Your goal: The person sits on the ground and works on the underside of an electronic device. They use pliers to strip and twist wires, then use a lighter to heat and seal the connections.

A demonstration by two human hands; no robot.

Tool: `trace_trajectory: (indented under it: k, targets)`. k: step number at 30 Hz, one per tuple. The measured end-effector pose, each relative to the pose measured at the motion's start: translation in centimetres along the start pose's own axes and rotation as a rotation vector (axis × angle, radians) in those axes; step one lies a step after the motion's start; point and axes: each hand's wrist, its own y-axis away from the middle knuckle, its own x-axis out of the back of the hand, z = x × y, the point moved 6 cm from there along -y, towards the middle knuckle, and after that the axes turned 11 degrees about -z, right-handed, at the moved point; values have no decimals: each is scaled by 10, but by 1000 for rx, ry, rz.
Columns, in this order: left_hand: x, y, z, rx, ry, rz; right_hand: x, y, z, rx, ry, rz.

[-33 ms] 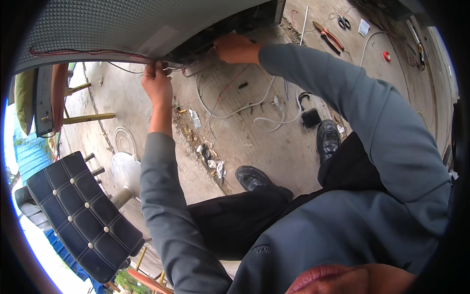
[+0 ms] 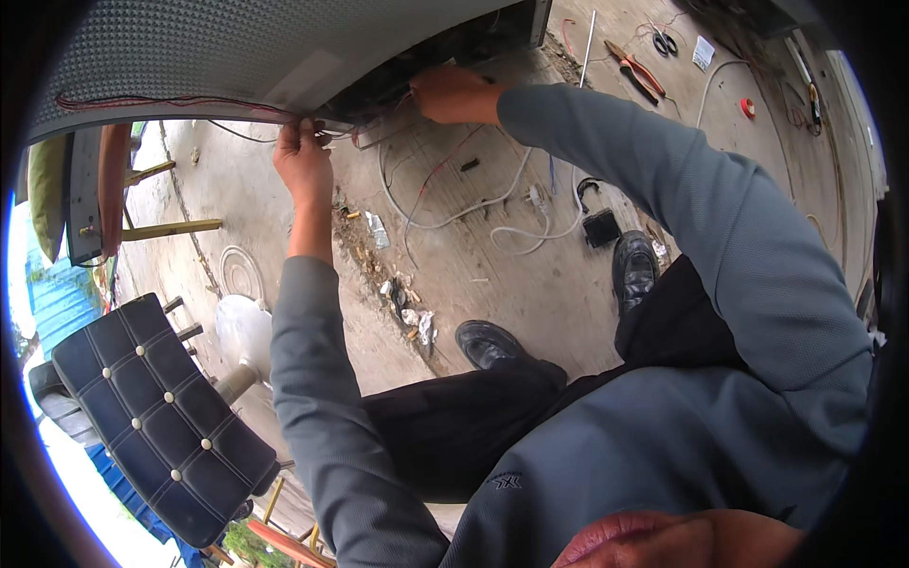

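A grey textured panel (image 2: 189, 66) with a dark open underside (image 2: 398, 59) fills the top left. Thin red and dark wires (image 2: 170, 101) run along its lower edge. My left hand (image 2: 303, 166) pinches at that edge, among wires by a narrow metal strip (image 2: 336, 128); what exactly is between the fingertips is unclear. My right hand (image 2: 454, 95) is closed at the dark underside, right of the left hand, around what seems a thin red wire, partly hidden by the fingers. A white cable (image 2: 454, 216) loops on the concrete below.
Orange-handled pliers (image 2: 636, 73), scissors (image 2: 665, 43), a red tape roll (image 2: 748, 109) and a black power adapter (image 2: 600, 227) lie rightward on the concrete floor (image 2: 578, 293). A black tufted stool (image 2: 156, 398) stands left. Scraps (image 2: 407, 312) lie near my shoes (image 2: 488, 346).
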Motion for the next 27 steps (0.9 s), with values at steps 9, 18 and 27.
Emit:
trace_trajectory:
  k: [9, 18, 27]
  targets:
    - [19, 47, 18, 89, -226, 398, 4, 22, -11, -58, -370, -246]
    - [-93, 143, 115, -217, -536, -154, 40, 93, -56, 119, -392, -151]
    - [-54, 190, 183, 523, -1261, -753, 48, 132, -38, 8, -415, -143]
